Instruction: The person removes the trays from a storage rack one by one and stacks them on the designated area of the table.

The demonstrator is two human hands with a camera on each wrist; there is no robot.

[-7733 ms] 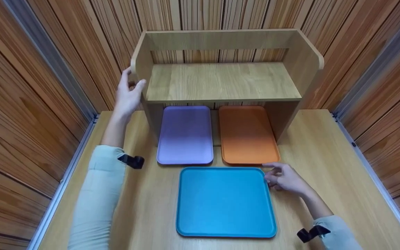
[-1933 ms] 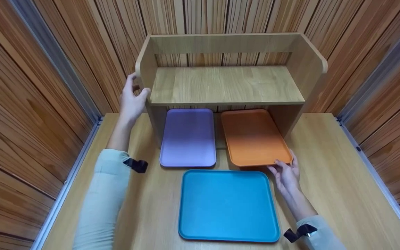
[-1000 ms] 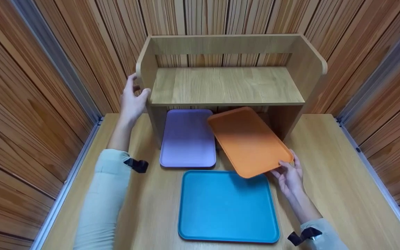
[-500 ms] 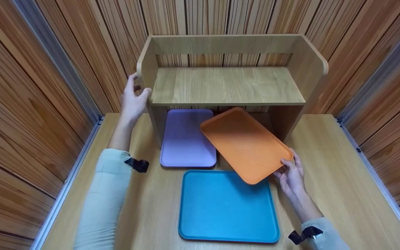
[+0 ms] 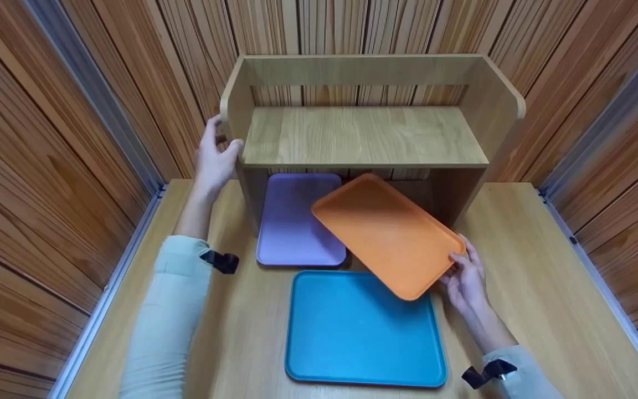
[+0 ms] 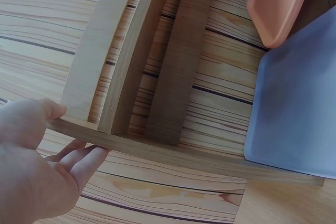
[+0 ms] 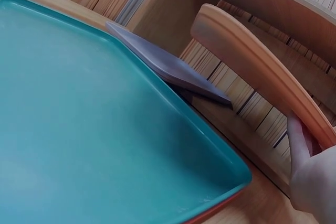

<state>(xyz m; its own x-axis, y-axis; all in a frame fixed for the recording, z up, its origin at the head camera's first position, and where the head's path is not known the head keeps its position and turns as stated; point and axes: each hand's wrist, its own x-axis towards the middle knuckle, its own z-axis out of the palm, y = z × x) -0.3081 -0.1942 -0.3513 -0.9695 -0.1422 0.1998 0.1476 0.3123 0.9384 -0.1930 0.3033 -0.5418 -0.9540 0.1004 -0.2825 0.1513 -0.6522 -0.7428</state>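
My right hand (image 5: 467, 280) pinches the near right corner of an orange tray (image 5: 388, 233), thumb on top and fingers beneath. The tray is raised and turned askew, covering part of the purple tray (image 5: 291, 233) and the far edge of the blue tray (image 5: 363, 338) in the head view. From the right wrist view, the orange tray (image 7: 252, 61) hangs tilted above the purple one. My left hand (image 5: 215, 160) grips the left side panel of a wooden desktop shelf (image 5: 363, 136); in the left wrist view its thumb and fingers lie on opposite faces of that panel (image 6: 173, 153).
The shelf stands on a wooden table (image 5: 540, 288) against a plank wall (image 5: 330, 27). Purple tray and orange tray reach in below the shelf board. A red edge (image 7: 215, 208) shows under the blue tray's corner. Plank walls with metal rails close in both sides.
My right hand has gone from beside the blue tray to the orange tray's corner. It has lifted and turned that tray, its far end swinging left over the purple one. The left hand keeps its grip.
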